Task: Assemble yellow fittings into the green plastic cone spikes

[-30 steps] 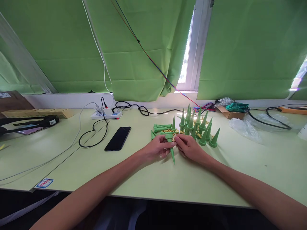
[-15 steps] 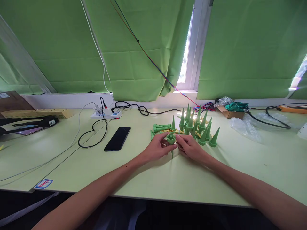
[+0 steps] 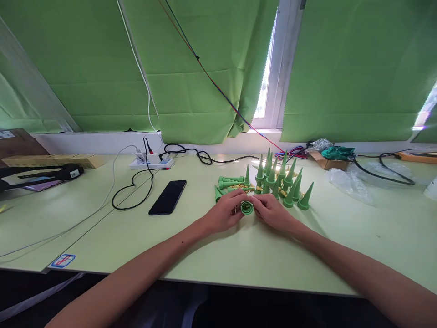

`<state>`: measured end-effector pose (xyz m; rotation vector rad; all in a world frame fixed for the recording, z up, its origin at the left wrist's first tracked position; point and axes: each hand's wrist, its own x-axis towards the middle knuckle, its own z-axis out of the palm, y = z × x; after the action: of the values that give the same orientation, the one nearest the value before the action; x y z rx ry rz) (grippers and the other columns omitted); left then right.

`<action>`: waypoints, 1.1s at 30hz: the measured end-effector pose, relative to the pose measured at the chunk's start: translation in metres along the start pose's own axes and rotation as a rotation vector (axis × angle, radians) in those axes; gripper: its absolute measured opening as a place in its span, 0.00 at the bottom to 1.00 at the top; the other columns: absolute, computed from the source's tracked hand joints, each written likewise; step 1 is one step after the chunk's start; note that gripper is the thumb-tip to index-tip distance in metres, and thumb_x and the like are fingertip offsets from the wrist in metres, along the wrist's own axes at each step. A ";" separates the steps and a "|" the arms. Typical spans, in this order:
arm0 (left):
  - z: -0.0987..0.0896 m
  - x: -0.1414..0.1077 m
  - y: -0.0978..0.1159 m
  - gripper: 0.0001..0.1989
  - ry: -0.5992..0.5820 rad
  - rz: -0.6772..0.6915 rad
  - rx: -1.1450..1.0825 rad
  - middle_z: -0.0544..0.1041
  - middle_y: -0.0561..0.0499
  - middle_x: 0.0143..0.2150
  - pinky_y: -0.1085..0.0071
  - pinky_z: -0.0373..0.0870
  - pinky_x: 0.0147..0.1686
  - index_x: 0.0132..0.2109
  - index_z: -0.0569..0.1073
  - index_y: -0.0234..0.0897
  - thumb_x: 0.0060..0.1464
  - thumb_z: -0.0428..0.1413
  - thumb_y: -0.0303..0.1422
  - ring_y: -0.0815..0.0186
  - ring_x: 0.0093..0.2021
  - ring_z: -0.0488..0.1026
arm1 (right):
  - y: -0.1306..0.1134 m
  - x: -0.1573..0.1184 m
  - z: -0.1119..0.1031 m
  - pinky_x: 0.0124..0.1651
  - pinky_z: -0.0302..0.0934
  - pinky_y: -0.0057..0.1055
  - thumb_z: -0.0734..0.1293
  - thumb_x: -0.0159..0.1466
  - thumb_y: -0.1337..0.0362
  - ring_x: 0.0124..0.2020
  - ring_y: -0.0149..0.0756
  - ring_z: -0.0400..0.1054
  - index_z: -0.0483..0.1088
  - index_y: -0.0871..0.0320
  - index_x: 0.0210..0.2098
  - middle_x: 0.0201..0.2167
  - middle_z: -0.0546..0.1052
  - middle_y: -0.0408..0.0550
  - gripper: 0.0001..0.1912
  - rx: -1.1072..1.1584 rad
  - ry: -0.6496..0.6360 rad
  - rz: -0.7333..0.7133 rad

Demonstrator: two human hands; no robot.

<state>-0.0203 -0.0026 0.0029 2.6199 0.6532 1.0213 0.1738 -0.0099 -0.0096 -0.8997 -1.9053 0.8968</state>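
We see both hands meeting at mid-table over one green cone spike. Left hand has fingers curled around the spike's left side, gripping it; right hand pinches it from the right, fingers closed on it too. The spike's round open end faces the camera, its pointed end is hidden behind, so we see mostly the ring. It sits between the two hands, just above the table, near the front edge of the cone cluster.

Just behind the hands we note a bunch of upright green cones standing tips up, close together, right of centre. Left of those, a few lying cones rest on their sides, with small yellow bits scattered among them, too small for us to tell what they are.

Left of the hands, a black phone lies flat, face up, well apart from the spike. Behind it a white power strip with black cables looping over the table. Far right: a clear plastic bag and a small cardboard box holding teal stuff. Green curtains cover the window behind
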 end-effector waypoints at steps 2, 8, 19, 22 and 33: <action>0.000 0.000 0.000 0.14 0.001 -0.005 0.007 0.71 0.48 0.40 0.76 0.65 0.27 0.46 0.70 0.36 0.54 0.50 0.19 0.69 0.33 0.66 | 0.002 0.000 0.001 0.23 0.41 0.29 0.56 0.71 0.53 0.19 0.27 0.46 0.49 0.55 0.21 0.16 0.52 0.37 0.24 0.001 0.010 -0.001; 0.001 0.002 0.002 0.15 0.055 -0.142 -0.040 0.69 0.50 0.42 0.76 0.66 0.28 0.44 0.69 0.38 0.51 0.51 0.18 0.71 0.33 0.67 | 0.002 0.001 0.002 0.23 0.43 0.29 0.56 0.72 0.53 0.20 0.27 0.47 0.51 0.55 0.22 0.18 0.53 0.37 0.24 0.012 0.074 -0.008; -0.001 0.012 0.002 0.17 0.137 -0.681 -0.684 0.69 0.55 0.26 0.75 0.62 0.18 0.37 0.66 0.36 0.60 0.56 0.47 0.72 0.18 0.66 | 0.003 -0.001 0.002 0.23 0.48 0.27 0.58 0.72 0.50 0.19 0.27 0.52 0.57 0.55 0.25 0.19 0.57 0.37 0.23 0.102 0.165 -0.010; 0.001 0.013 0.000 0.22 0.071 -0.720 -0.924 0.69 0.52 0.27 0.75 0.64 0.17 0.35 0.69 0.34 0.57 0.57 0.52 0.71 0.21 0.69 | 0.002 0.000 0.003 0.23 0.48 0.27 0.58 0.72 0.50 0.19 0.27 0.52 0.58 0.55 0.26 0.19 0.58 0.37 0.22 0.086 0.151 -0.014; -0.001 0.012 0.006 0.22 0.045 -0.809 -1.108 0.63 0.58 0.25 0.77 0.58 0.14 0.34 0.69 0.34 0.47 0.68 0.46 0.72 0.20 0.69 | -0.002 -0.001 0.002 0.23 0.47 0.28 0.57 0.72 0.52 0.19 0.28 0.51 0.60 0.56 0.26 0.18 0.58 0.37 0.21 0.018 0.099 -0.022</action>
<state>-0.0110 -0.0021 0.0131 1.2108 0.7464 0.8007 0.1715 -0.0121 -0.0087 -0.8944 -1.8161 0.8403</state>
